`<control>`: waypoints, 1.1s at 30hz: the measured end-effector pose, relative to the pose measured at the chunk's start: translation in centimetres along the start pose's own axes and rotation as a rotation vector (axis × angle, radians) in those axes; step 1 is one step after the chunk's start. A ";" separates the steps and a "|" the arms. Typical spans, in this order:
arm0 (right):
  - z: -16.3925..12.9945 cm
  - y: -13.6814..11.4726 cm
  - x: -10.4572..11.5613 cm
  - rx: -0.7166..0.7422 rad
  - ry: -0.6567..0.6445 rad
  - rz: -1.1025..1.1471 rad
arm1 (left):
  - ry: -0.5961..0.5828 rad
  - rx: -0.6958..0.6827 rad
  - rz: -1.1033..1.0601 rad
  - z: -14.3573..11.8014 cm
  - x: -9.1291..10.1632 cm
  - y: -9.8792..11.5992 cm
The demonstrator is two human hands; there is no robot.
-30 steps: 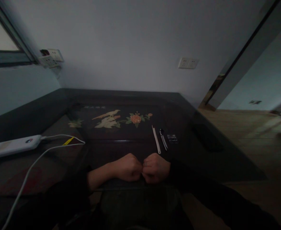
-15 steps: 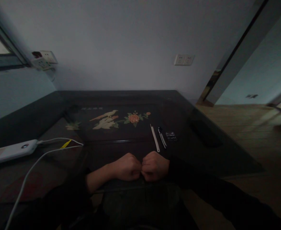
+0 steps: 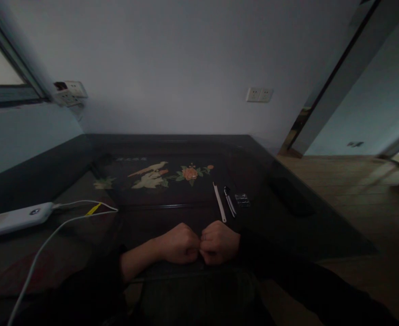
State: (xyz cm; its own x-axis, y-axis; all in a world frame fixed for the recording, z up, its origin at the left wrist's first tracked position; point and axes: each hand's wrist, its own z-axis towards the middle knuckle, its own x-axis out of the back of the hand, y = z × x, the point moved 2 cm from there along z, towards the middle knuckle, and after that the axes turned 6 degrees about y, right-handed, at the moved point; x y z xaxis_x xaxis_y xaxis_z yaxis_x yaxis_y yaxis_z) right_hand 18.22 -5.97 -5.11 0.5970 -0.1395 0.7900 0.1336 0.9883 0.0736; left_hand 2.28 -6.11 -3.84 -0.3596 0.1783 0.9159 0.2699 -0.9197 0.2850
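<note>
Looking down from the head camera, I see both hands curled into loose fists at the near edge of the dark glass-topped table [image 3: 287, 226], knuckles meeting in the middle. My left hand [image 3: 179, 243] is closed with its fingers folded under; my right hand [image 3: 219, 242] is closed the same way, and the two touch at the fingertips. Something pale glints where they meet, but it is too small and too dim for me to tell whether either hand pinches a thing there. Both forearms are in black sleeves.

Just beyond the right hand, on the glass, lie three small things side by side: a slim white flat nail file [image 3: 219, 208], nearest the hand; a silver metal nail clipper [image 3: 230, 202] just beside it; and a small clear plastic packet [image 3: 242, 199] farther right. None of them is touched.

Under the glass shows a painted bird-and-flower inlay [image 3: 165, 173]. Well apart on the left lies a white rectangular power bank [image 3: 14, 218], with a white cable [image 3: 43, 244] running from it toward the near edge. Nothing lies between the hands and the three tools.
</note>
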 end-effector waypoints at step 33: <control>0.1 0.0 0.0 -0.021 -0.049 0.028 | -0.002 0.026 -0.019 -0.1 -0.1 -0.1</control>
State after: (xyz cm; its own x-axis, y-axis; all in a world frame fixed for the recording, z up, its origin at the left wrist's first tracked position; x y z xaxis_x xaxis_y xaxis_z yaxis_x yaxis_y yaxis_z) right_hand 18.12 -5.93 -5.05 0.5614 -0.1084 0.8204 0.1343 0.9902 0.0390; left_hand 2.22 -6.05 -3.94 -0.3631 0.1968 0.9107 0.2858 -0.9068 0.3099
